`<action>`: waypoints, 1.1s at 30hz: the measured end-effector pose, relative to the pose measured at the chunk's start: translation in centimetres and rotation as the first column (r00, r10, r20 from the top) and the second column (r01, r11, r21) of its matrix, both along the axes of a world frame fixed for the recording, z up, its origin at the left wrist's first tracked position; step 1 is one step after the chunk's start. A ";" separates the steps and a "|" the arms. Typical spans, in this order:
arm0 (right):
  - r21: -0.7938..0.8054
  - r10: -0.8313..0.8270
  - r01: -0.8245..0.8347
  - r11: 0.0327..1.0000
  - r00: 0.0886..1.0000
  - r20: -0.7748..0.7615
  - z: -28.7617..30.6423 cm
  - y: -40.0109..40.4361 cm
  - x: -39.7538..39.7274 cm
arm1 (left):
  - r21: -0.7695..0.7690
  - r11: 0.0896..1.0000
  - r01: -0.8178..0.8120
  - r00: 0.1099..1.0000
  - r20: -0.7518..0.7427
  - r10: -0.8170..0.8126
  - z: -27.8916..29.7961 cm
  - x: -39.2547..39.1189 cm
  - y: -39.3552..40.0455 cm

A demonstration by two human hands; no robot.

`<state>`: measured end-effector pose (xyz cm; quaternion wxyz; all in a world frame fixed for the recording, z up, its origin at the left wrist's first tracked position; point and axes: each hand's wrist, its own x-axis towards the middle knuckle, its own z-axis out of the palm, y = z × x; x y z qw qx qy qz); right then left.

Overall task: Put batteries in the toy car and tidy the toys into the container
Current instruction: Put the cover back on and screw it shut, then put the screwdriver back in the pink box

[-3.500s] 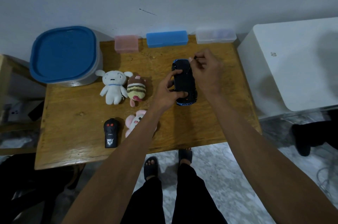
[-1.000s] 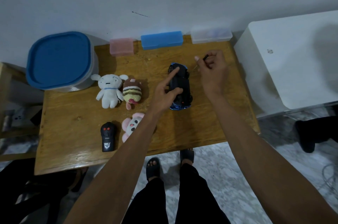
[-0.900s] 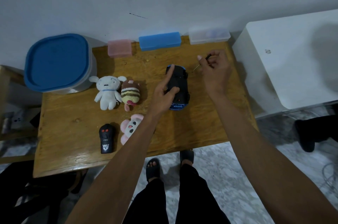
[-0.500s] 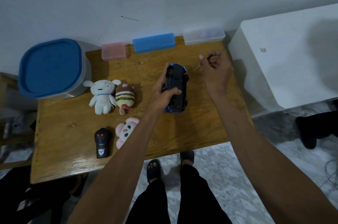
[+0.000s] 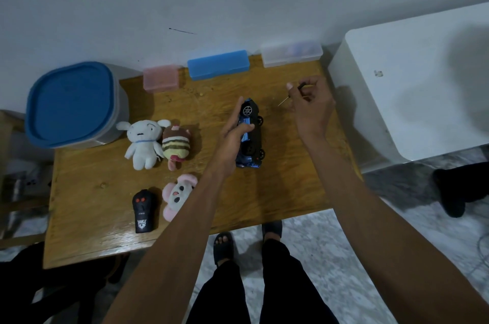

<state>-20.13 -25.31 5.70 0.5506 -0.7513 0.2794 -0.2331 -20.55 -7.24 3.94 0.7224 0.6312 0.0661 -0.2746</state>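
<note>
The blue and black toy car (image 5: 251,136) lies tipped on its side on the wooden table (image 5: 87,188), wheels showing. My left hand (image 5: 234,133) grips its body, thumb across it. To the right, my right hand (image 5: 311,105) pinches a thin black-handled screwdriver (image 5: 292,95), tip pointing down-left, clear of the car. A grey container with a blue lid (image 5: 72,104) stands at the table's back left. A white plush (image 5: 143,142), a striped plush (image 5: 176,146), a pink-eared plush (image 5: 177,195) and a black remote (image 5: 143,211) lie left of the car.
Pink (image 5: 160,81), blue (image 5: 218,67) and clear (image 5: 291,54) plastic boxes line the back edge by the wall. A white cabinet (image 5: 412,85) stands right of the table. My legs and sandalled feet (image 5: 225,245) are below the front edge.
My left hand has rolled the car from underside-up onto its side. My right hand has lifted the screwdriver off the car and drawn it away to the right.
</note>
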 end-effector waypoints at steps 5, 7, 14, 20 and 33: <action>0.065 0.050 -0.049 0.997 0.999 -0.011 -0.2 -0.4 0.2 | 0.139 0.990 0.023 0.995 0.093 -0.036 -0.8 -0.2 -0.8; 0.119 0.073 -0.070 0.990 0.997 -0.020 -0.4 -0.5 0.2 | 0.311 0.951 0.004 0.982 0.179 -0.063 -1.3 -0.1 -1.1; 0.266 0.207 -0.181 0.947 0.976 -0.074 -1.4 -0.8 0.3 | 0.829 0.558 -0.038 0.955 0.195 -0.224 -2.4 -0.4 -3.5; 0.332 0.305 -0.251 0.909 0.945 -0.122 -2.2 -1.2 0.8 | 0.948 0.318 0.026 0.946 0.079 -0.313 -3.2 -0.4 -5.3; 0.108 0.505 -0.494 0.863 0.828 -0.243 -1.5 3.5 6.2 | 0.891 0.355 -0.282 0.904 0.370 -0.212 -1.8 3.0 -0.5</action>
